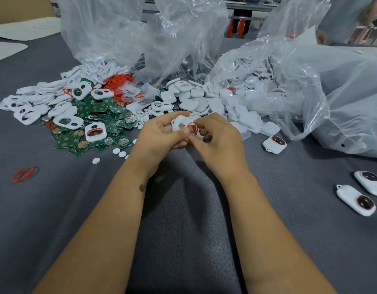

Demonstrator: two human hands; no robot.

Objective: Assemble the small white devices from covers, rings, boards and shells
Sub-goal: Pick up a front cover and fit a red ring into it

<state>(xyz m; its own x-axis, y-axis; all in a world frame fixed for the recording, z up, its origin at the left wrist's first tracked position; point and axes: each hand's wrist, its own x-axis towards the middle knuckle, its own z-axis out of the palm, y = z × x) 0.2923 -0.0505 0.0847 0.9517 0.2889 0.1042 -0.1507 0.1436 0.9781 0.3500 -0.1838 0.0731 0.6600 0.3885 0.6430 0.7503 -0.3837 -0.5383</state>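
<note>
White plastic is what we have in both hands: the left hand [160,136] grips a cover [180,124] with its fingers curled behind it and the thumb across its lower edge, while the right hand [215,134] pinches a thin red ring [192,127] at the cover's right opening. We judge that we are seating the ring into that opening. Whether it is already partly in its groove we cannot tell; our fingers hide that edge.

The ring looks soft and springy, so it could twist or pop out on one side if we press only one spot. Squeezing too hard with the left thumb might tilt the cover and let it slip onto the grey table [183,209]. A dropped ring would be easy to lose among the boards [94,115] and loose rings [117,81] just beyond our hands.

Three finished devices [274,144] lie apart on our right, near the bags [310,85] of shells [242,96]. A stray red ring [24,174] lies alone at far left.
</note>
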